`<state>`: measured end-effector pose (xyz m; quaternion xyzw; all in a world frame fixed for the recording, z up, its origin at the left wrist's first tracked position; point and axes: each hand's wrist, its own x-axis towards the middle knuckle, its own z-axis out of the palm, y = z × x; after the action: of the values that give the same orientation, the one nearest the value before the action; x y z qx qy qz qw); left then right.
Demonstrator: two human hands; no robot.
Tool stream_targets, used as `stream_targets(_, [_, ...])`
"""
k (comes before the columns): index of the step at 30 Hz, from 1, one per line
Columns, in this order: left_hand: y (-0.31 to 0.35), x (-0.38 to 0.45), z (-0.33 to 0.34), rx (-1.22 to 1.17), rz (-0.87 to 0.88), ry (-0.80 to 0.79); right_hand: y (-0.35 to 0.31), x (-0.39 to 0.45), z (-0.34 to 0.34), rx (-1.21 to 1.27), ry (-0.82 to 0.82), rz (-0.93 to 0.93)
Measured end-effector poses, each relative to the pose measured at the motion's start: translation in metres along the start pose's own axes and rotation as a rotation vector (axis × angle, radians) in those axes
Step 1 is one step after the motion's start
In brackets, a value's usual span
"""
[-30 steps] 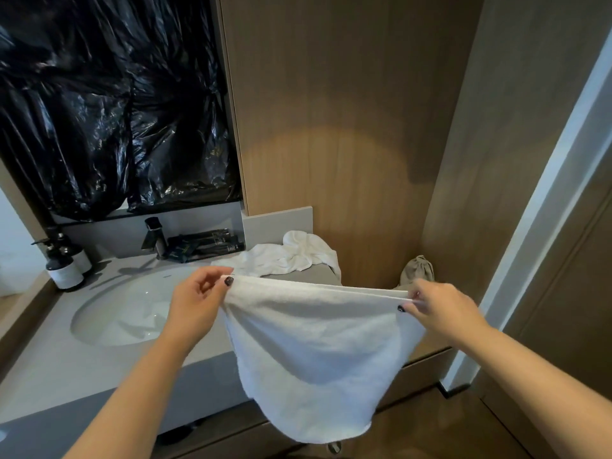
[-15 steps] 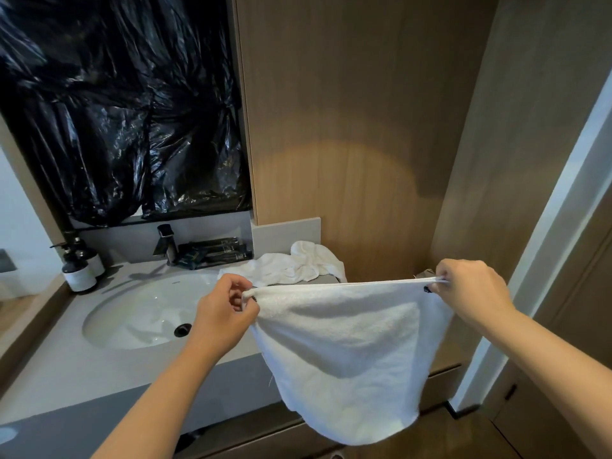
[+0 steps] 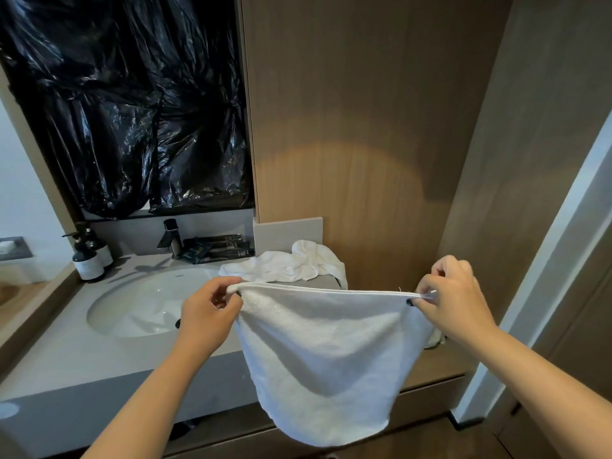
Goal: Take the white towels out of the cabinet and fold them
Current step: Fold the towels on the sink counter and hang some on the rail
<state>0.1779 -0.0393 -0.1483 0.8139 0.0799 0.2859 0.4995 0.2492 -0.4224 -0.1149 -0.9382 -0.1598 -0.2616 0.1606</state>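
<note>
grey counter (image 3: 59, 356): sink (image 3: 132, 309) bare; left hand (image 3: 207, 313), right hand (image 3: 453, 299) grip white towel (image 3: 324, 359) corners.

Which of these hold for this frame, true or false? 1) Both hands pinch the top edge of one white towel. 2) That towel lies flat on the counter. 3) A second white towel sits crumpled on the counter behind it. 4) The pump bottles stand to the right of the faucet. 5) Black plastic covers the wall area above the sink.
1) True: the left hand and right hand each pinch a top corner of the held towel.
2) False: it hangs in the air, stretched between the hands.
3) True: the crumpled towel lies on the counter.
4) False: the pump bottles stand left of the faucet.
5) True: black plastic hangs above the sink.
</note>
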Motion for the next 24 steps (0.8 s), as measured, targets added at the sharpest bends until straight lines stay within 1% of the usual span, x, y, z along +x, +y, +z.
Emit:
stream_targets(4, [-0.001,-0.008,0.004,0.020,-0.064,0.098,0.006,0.001,0.011,0.313,-0.278,0.120])
stream_targets(6, [-0.004,-0.009,0.006,0.044,-0.101,0.139,0.009,0.001,0.015,0.421,-0.345,0.150])
stream_targets(10, [-0.013,-0.010,0.007,0.074,-0.144,0.177,0.008,0.000,0.024,0.530,-0.327,0.191])
stream_targets(13, [-0.024,-0.008,0.005,0.081,-0.186,0.143,0.004,0.007,0.033,0.577,-0.320,0.234])
stream_targets(15, [-0.034,-0.002,0.005,0.088,-0.195,0.102,0.003,0.017,0.043,0.571,-0.322,0.250])
stream_targets(18, [-0.049,0.013,0.005,0.074,-0.228,0.077,0.002,0.033,0.062,0.561,-0.276,0.258])
stream_targets(21, [-0.064,0.038,0.008,0.022,-0.248,0.098,0.002,0.056,0.086,0.519,-0.244,0.260])
stream_targets(24, [-0.082,0.074,0.013,-0.078,-0.283,0.124,-0.001,0.092,0.115,0.463,-0.232,0.245])
